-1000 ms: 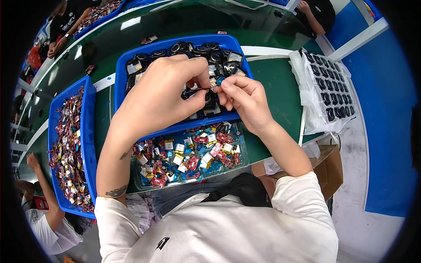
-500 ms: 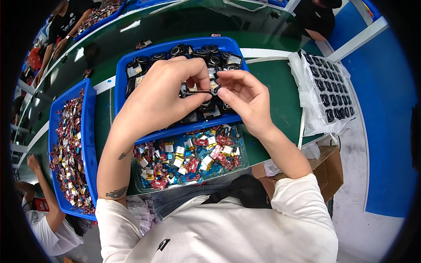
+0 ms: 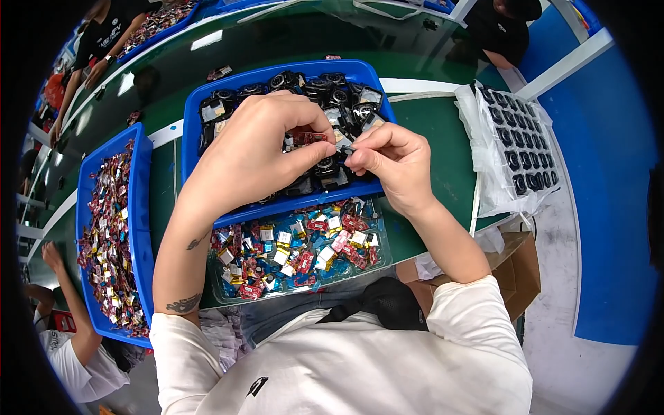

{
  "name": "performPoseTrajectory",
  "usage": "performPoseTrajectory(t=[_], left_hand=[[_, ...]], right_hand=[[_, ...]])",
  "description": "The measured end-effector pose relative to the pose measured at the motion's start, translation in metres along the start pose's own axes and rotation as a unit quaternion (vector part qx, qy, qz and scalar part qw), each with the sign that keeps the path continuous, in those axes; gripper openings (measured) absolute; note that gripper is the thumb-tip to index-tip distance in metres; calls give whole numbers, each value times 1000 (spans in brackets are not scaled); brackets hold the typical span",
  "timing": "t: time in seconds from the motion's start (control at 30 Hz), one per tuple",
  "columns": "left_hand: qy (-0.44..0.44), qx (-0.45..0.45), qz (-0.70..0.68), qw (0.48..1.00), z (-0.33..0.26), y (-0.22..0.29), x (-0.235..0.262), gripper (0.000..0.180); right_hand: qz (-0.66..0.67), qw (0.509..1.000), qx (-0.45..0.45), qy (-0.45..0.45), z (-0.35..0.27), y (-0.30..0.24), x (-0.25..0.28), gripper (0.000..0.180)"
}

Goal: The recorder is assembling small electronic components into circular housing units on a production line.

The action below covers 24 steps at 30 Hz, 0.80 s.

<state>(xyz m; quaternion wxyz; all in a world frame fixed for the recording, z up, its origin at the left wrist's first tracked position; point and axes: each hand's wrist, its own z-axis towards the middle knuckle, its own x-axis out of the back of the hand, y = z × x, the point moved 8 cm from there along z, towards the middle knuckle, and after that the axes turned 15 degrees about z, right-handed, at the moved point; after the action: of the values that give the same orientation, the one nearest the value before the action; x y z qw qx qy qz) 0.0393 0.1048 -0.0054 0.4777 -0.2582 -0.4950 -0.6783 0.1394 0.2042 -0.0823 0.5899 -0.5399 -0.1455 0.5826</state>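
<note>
Over the middle blue bin, my left hand (image 3: 252,149) pinches a small red circuit board (image 3: 315,137) between thumb and fingers. Close beside it, my right hand (image 3: 395,164) has thumb and fingertips closed on a small dark piece (image 3: 346,149) at the board's right end. Whether that piece is joined to the board I cannot tell. Beneath both hands, the blue bin (image 3: 280,205) holds many black camera-like housings (image 3: 334,181), partly hidden by my hands. Nearer to me, a clear tray (image 3: 384,259) is filled with red boards, white and yellow battery-like blocks and blue bits.
A long blue bin (image 3: 142,207) of similar small parts stands at left. On the right, rows of black parts (image 3: 520,138) sit in a tray on white plastic sheeting (image 3: 488,188). An open cardboard box (image 3: 522,273) is below. Other people work at the left and far side.
The red board has turned from edge-on, so its face shows. My right fingers have drawn together into a tighter pinch and moved slightly down at its end.
</note>
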Motion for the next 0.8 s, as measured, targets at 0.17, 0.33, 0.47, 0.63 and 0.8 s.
performPoseTrajectory(t=[0.17,0.33,0.47,0.63,0.8], left_hand=[[-22,-28,-32,999,0,4,-7,7],[-27,-42,-48,998,0,6,-10,7],[-33,-52,-67,996,-1,9,-12,9],[-26,-66,-78,994,-2,11,-11,9],[-40,37,-66,996,-2,-4,-10,10]], right_hand=[[72,996,-32,-41,-1,5,-3,12],[104,991,-62,-65,-2,11,-6,16],[147,980,-112,-68,-4,16,-6,18],[174,970,-134,-103,-3,17,-10,17],[62,997,-7,-53,1,0,-10,10]])
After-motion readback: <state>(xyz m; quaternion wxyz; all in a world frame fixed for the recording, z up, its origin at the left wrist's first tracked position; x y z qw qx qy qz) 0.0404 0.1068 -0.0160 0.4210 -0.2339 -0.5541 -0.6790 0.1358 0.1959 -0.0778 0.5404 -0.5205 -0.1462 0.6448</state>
